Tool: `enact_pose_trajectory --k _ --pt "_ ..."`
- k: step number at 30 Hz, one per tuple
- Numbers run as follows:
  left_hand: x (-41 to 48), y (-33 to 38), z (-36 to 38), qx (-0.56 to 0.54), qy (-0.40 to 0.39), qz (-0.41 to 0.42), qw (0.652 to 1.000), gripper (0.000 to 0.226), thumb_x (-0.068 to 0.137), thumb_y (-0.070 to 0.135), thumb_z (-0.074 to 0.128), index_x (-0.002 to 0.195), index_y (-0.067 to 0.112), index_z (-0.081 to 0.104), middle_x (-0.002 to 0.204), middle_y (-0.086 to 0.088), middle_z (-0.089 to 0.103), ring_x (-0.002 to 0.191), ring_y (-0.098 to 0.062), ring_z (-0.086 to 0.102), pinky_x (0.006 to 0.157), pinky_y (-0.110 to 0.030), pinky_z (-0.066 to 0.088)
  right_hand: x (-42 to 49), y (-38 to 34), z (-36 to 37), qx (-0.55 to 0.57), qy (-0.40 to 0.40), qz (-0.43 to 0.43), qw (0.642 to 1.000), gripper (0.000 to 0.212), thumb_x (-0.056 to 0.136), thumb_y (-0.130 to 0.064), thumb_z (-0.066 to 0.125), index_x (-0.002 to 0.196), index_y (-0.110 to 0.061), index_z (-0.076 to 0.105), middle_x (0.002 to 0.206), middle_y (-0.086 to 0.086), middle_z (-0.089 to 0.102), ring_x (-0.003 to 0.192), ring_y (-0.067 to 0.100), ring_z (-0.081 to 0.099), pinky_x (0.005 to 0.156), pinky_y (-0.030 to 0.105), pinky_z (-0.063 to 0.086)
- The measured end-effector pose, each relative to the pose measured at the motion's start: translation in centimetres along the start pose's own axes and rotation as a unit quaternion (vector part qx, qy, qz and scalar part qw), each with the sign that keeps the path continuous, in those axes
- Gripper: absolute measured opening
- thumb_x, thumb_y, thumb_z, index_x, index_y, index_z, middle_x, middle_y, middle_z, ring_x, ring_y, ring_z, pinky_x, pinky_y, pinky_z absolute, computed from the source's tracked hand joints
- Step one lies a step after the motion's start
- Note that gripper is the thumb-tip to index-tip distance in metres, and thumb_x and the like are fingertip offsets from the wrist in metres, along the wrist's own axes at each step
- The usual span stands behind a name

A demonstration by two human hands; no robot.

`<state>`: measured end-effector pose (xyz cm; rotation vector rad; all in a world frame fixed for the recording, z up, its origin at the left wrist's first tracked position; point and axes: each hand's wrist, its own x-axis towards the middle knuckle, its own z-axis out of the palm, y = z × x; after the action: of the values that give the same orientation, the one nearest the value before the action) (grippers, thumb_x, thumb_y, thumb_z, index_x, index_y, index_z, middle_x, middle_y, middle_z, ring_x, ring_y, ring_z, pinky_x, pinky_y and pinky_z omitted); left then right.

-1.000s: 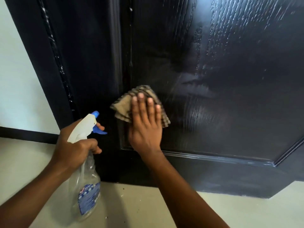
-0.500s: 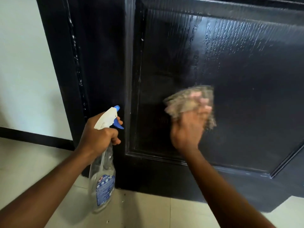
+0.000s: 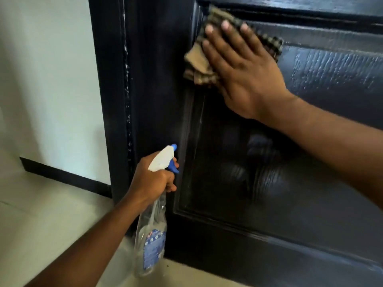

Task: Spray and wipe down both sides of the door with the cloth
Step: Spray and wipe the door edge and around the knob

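Now, nearest first: my left hand [image 3: 152,179] keeps its fingers curled round the neck of the spray bottle [image 3: 152,235] at lower centre of frame. The bottle hangs down beside the door's lower edge with one finger by the blue trigger, as it did a second ago.

Farther up, my right hand [image 3: 242,69] lies flat with fingers straight, pressing the checked cloth [image 3: 196,61] onto the door [image 3: 269,183].

Change: the cloth was at the panel's lower left a second ago and mid-panel half a second ago. It now sits in the panel's upper left corner, at upper centre of frame, touching the moulding.

Judgement: the wipe is climbing this panel. Wet streaks still show right of the cloth, so this face is unfinished. The other side is not in view.

Beyond, at left: pale wall [image 3: 51,79].
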<state>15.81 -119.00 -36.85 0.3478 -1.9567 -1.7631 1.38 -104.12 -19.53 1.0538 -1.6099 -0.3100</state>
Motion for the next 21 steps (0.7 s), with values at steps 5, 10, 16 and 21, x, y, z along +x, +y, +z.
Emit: enact_pose_trajectory --k 5,10,16,21 --pt "1.1 0.0 0.0 -0.014 0.005 0.015 1.000 0.041 0.065 -0.026 0.049 0.091 0.002 0.066 0.092 -0.017 0.069 0.053 -0.031 0.058 0.048 -0.027 0.052 -2.1 -3.3 1.3 0.019 0.027 0.036 0.999 0.063 0.096 -0.028 0.036 0.153 -0.006 0.022 0.160 0.012 0.019 0.148 0.032 0.015 0.121 0.047 0.006" --pt "0.5 -0.7 -0.7 -0.014 0.029 0.009 0.999 0.042 0.055 -0.011 0.054 0.094 0.000 0.067 0.090 -0.014 0.070 0.046 -0.027 0.057 0.044 -0.026 0.049 -16.5 -14.1 6.3 0.066 -0.140 -0.185 0.970 0.077 0.076 -0.023 0.050 0.148 -0.004 0.031 0.155 0.013 0.029 0.144 0.028 0.030 0.122 0.045 -0.005" --pt "0.0 -1.3 -0.7 0.015 0.006 0.001 1.000 0.044 0.068 -0.027 0.048 0.096 0.001 0.067 0.097 -0.018 0.069 0.057 -0.035 0.055 0.046 -0.023 0.050 -21.8 -14.9 7.8 0.039 -0.244 -0.361 0.899 0.059 0.081 -0.031 0.057 0.138 -0.017 0.053 0.153 0.003 0.038 0.145 0.019 0.027 0.118 0.044 -0.017" --pt "0.7 -1.0 1.4 0.016 -0.008 0.013 1.000 0.036 0.059 -0.014 0.054 0.088 0.003 0.067 0.088 -0.020 0.069 0.054 -0.034 0.058 0.048 -0.027 0.052 -10.8 -2.1 1.7 0.076 -0.050 -0.132 0.987 0.066 0.085 -0.022 0.040 0.149 -0.006 0.033 0.155 0.012 0.032 0.144 0.027 0.026 0.121 0.041 0.002"
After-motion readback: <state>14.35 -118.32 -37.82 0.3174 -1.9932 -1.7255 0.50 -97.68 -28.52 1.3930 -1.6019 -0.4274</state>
